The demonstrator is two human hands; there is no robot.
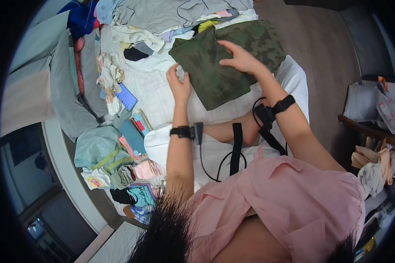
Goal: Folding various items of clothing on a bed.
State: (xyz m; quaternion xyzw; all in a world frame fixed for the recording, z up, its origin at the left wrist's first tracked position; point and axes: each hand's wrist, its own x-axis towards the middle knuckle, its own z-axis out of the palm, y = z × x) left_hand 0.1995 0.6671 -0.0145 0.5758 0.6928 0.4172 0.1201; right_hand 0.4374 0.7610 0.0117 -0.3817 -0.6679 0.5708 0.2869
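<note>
A dark green camouflage garment (214, 75) lies spread in front of me on the pale bed cover (154, 93), one part lapped over another. My left hand (178, 82) is at its left edge, fingers curved and apart; whether a fingertip touches the cloth I cannot tell. Above the middle of the garment is my right hand (238, 59), with thumb and forefinger spread and nothing between them. Each wrist wears a black strap with a small dark device and a cable.
A heap of clothes (158, 16) covers the far end. To the left lie crumpled socks (108, 72), a lit phone (126, 97), books (135, 130) and folded clothes (148, 169). Grey cushions (70, 85) line the left side. A wooden chair (368, 130) stands at right.
</note>
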